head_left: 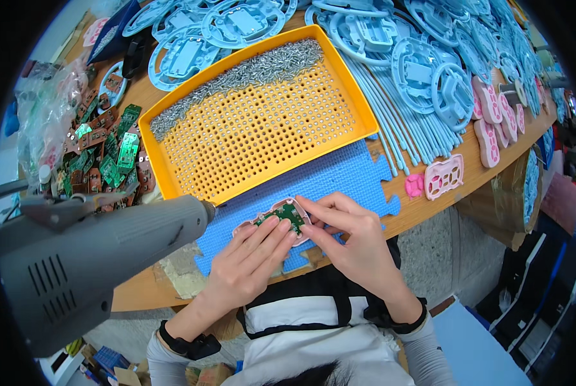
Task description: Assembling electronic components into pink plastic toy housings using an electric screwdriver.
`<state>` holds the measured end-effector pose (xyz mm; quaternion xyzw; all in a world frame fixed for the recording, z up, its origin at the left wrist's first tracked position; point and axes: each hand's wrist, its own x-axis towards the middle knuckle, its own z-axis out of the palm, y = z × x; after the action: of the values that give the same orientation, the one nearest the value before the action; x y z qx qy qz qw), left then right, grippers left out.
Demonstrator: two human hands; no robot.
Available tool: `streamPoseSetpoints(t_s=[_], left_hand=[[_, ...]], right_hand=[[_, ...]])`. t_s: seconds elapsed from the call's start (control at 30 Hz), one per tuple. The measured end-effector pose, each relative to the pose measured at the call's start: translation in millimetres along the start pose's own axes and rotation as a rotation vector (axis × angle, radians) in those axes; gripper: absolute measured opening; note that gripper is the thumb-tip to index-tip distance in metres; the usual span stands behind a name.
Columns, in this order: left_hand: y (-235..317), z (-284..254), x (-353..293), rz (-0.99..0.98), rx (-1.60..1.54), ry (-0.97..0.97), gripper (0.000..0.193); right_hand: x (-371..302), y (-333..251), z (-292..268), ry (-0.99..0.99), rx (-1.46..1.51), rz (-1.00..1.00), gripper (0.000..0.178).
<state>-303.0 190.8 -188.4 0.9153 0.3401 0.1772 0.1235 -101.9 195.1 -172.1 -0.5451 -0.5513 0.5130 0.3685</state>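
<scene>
In front of me a pink plastic shell (242,227) lies on a blue foam mat (365,174), with a green circuit board (290,214) seated inside it. My left hand (248,260) rests with fingers stretched out flat over the shell's left and near part, fingertips on the board. The thumb and index finger of my right hand (352,235) close around the shell's right end. Part of the board and shell is hidden under my fingers. Just left of my hands, a grey electric screwdriver (108,257) reaches in with its tip toward the mat.
A yellow perforated tray (256,177) of small screws (262,67) stands beyond my hands. Circuit boards (128,151) pile at the left. Blue plastic frames (423,71) and rods (391,116) lie at the back and right. Pink pieces (487,141) and a pink shell (443,177) sit near the right edge.
</scene>
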Motion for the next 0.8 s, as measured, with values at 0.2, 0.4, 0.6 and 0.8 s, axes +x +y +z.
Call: streamPoseSetpoints(t_s=[0.2, 0.4, 0.6, 0.8], left_hand=[[1.3, -2.4, -0.5, -0.026, 0.010, 0.055, 0.037], [1.2, -3.9, -2.6, -0.032, -0.009, 0.059, 0.037], [-3.8, -9.2, 5.6, 0.046, 0.010, 0.007, 0.038], [-9.1, -9.2, 6.2, 0.107, 0.009, 0.014, 0.037]], right_hand=[[-0.7, -0.3, 2.1, -0.014, -0.006, -0.011, 0.033], [-0.4, 0.1, 2.6, -0.045, 0.006, -0.001, 0.033], [-0.6, -5.0, -2.8, -0.028, -0.025, 0.027, 0.033], [1.9, -17.6, -16.4, -0.033, -0.173, -0.049, 0.029]])
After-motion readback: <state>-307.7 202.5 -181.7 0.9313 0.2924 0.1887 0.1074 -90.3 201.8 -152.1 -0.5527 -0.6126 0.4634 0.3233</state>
